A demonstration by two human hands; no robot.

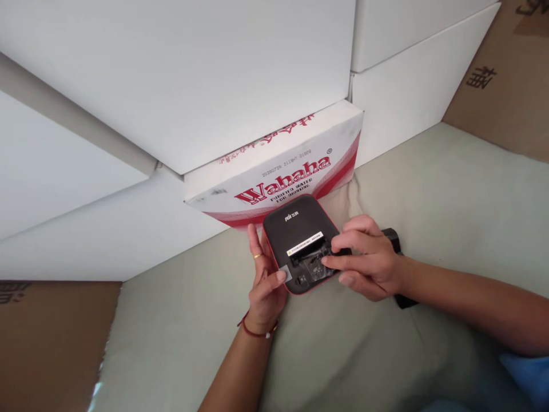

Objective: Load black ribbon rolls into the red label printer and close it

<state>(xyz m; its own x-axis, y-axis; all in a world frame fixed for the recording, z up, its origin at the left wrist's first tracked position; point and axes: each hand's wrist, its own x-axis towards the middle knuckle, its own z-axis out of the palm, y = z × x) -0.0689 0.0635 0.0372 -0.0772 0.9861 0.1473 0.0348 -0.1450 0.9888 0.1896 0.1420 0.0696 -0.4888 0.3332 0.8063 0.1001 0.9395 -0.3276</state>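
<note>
- Black plastic, red-edged: the device sits between your two hands, face up, its far end before the lower edge of the Wahaha box.
- Your left hand grips the device by its near left side, thumb on the top face at a small grey patch; a bracelet rings that wrist.
- Your right hand is partly curled over the device's right side, one fingertip at clear plastic in the recess; whether it pinches anything, you cannot tell.
- White label strip lies between your hands, along the far side of the recess.
- Dark object, partly hidden, lies on the greenish-grey cloth behind your right wrist.
- White boxes stand beyond both hands.
</note>
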